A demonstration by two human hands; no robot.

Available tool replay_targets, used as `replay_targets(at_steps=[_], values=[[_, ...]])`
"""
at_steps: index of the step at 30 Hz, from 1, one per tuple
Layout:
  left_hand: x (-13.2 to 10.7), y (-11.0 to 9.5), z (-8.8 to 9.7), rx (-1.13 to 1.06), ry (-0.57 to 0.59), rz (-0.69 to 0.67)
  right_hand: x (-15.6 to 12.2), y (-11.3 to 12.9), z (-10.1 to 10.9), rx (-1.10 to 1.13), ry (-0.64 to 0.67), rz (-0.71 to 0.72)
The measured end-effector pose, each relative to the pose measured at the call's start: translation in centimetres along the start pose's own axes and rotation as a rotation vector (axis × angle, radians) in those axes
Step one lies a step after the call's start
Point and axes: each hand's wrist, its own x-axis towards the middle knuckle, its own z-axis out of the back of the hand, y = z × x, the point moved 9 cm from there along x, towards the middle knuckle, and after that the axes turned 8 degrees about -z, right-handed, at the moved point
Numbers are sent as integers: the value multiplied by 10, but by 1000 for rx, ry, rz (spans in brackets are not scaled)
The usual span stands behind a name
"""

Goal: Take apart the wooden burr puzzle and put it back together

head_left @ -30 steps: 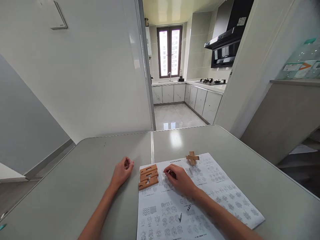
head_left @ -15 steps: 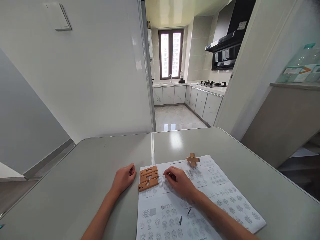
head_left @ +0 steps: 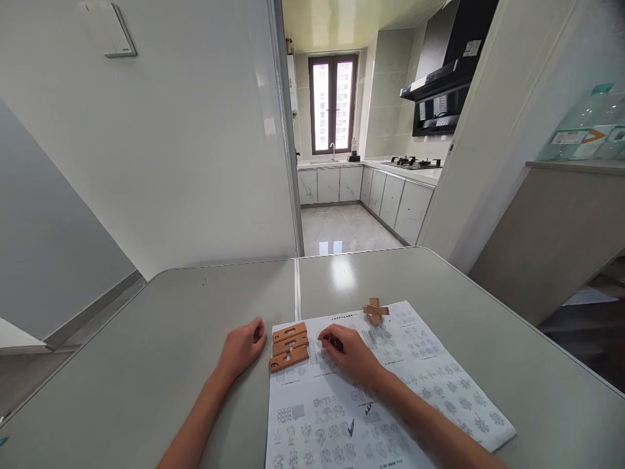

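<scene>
My left hand (head_left: 243, 347) lies on the table in a loose fist, just left of the printed sheet (head_left: 312, 384). No object shows in it. Between my hands, three flat wooden puzzle pieces (head_left: 290, 347) with cut-out slots sit side by side at the sheet's upper left corner. The nearest and farthest bear dark number marks. My right hand (head_left: 349, 355) rests on the sheet, right of these pieces, fingers curled in and apparently holding nothing. An assembled wooden cross-shaped puzzle (head_left: 375, 311) stands at the sheet's far edge, beyond my right hand.
A grey table (head_left: 146, 365) with a pale seam carries everything. Line drawings and dark tick marks cover the sheet. Large plastic bottles (head_left: 581, 130) stand on a ledge at right. Past the doorway is a kitchen with a gas hob (head_left: 415, 162).
</scene>
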Motion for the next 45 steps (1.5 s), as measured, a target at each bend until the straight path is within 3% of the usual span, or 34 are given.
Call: replay_targets(at_steps=[4, 9, 13, 22, 30, 40, 45], values=[[0, -2, 0, -2, 5, -7, 2, -8, 6, 110, -60, -56], [0, -3, 1, -10, 7, 0, 0, -23, 31, 241, -297, -172], [0, -3, 2, -19, 4, 4, -1, -37, 44, 322, -401, -259], [-1, -6, 3, -13, 13, -3, 0, -69, 52, 524, -477, -424], [0, -3, 0, -17, 12, -9, 2, -77, 53, 547, -482, -462], [-2, -3, 10, -65, -98, 57, 1, -44, 42, 526, -353, -286], [-4, -10, 11, -124, -183, 80, -7, -7, 29, 262, -257, -68]])
